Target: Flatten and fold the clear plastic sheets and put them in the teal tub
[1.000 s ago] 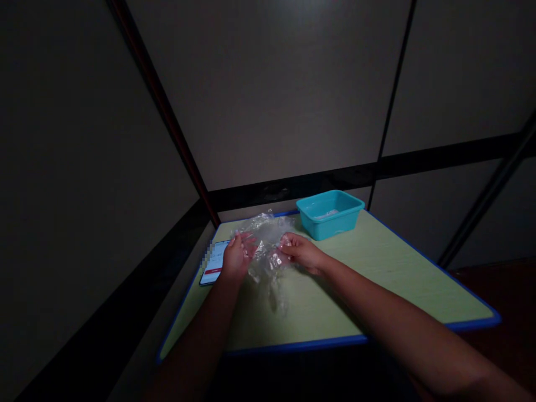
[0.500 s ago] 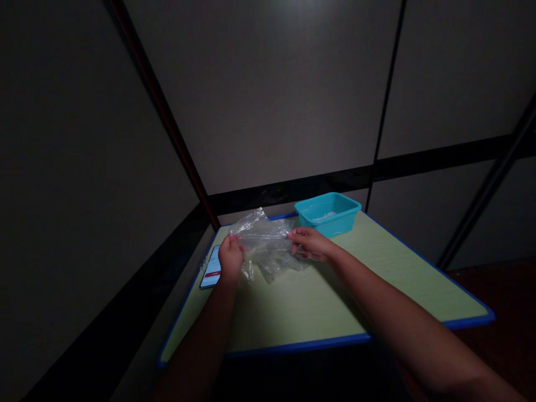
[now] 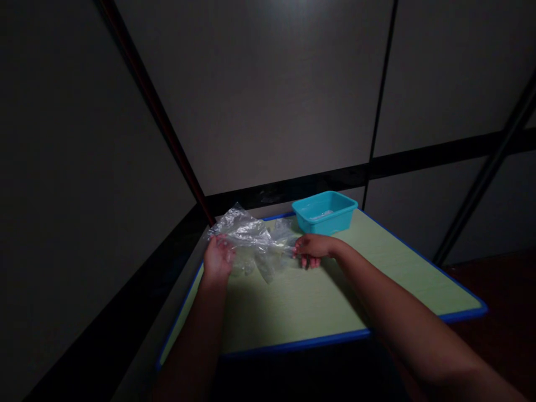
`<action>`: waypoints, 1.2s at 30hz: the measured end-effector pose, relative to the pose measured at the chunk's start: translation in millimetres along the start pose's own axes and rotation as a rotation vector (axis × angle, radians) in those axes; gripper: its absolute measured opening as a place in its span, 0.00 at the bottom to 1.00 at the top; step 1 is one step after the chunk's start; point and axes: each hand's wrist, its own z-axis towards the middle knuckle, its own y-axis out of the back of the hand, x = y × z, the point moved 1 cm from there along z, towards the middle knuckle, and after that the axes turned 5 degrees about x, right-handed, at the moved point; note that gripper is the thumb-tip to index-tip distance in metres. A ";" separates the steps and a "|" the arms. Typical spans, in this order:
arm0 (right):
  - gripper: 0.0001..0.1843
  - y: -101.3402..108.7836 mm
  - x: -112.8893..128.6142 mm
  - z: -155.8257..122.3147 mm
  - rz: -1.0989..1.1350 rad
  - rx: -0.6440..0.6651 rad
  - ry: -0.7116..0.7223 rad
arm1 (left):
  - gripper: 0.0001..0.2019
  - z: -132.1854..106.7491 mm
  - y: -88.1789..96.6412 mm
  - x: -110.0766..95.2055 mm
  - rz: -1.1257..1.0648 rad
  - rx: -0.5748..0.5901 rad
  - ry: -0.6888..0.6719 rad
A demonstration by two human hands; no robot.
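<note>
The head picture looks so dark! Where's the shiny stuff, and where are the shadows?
In the head view, the scene is dim; white glints show on the crinkly plastic bag; a pale glow sits high on the back wall; also in the head view, a soft shadow lies on the table beside the right arm.

Both hands (image 3: 218, 258) (image 3: 315, 247) hold crumpled clear plastic (image 3: 247, 230).

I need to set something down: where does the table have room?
Bare patches: between the right forearm and table's right edge; and between both forearms, above the front edge. Crowded: the back, with tub, and clear plastic between left hand and right hand.
</note>
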 end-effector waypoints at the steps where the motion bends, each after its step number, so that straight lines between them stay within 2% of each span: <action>1: 0.16 -2.9 -2.1 3.7 -0.016 -0.002 -0.007 | 0.16 -1.8 -1.3 -1.2 -0.018 -0.025 -0.003; 3: 0.14 -7.8 -4.4 11.2 -0.035 -0.057 0.050 | 0.16 -6.1 -4.5 -3.5 -0.059 -0.083 0.001; 5: 0.12 -10.0 -4.0 16.4 -0.036 -0.203 0.165 | 0.15 -10.7 -8.5 -6.0 -0.103 -0.095 -0.006; 8: 0.08 -9.7 1.1 17.4 -0.007 -0.431 0.325 | 0.17 -17.3 -14.4 -9.9 -0.203 -0.054 -0.018; 10: 0.10 -10.5 5.5 15.4 0.017 -0.476 0.390 | 0.17 -21.1 -17.1 -12.6 -0.286 0.002 -0.012; 11: 0.11 -12.0 7.5 14.2 0.028 -0.456 0.413 | 0.17 -22.6 -17.9 -13.9 -0.322 0.038 -0.007; 13: 0.15 -18.0 10.7 11.5 0.042 -0.322 0.433 | 0.18 -24.4 -18.1 -16.4 -0.369 0.107 -0.003; 18: 0.20 -40.9 11.3 3.5 -0.038 0.252 0.391 | 0.20 -24.8 -14.0 -20.4 -0.381 0.168 -0.050; 20: 0.18 -44.9 9.7 2.0 -0.154 0.303 0.379 | 0.22 -24.9 -13.0 -20.8 -0.351 0.189 -0.073; 21: 0.17 -44.9 9.1 2.2 -0.222 0.250 0.382 | 0.22 -24.9 -12.8 -20.8 -0.332 0.201 -0.085; 25: 0.16 -36.9 9.8 5.7 -0.400 -0.135 0.399 | 0.22 -23.9 -13.9 -18.4 -0.293 0.248 -0.135; 27: 0.16 -32.9 12.8 7.2 -0.418 -0.242 0.409 | 0.22 -24.0 -15.9 -16.4 -0.272 0.263 -0.173; 32: 0.18 -29.8 23.3 7.0 -0.287 -0.426 0.539 | 0.22 -34.1 -26.7 -13.3 -0.209 0.348 -0.251; 36: 0.18 -34.1 27.8 7.4 -0.036 -0.400 0.622 | 0.23 -45.6 -34.8 -12.3 -0.212 0.463 -0.140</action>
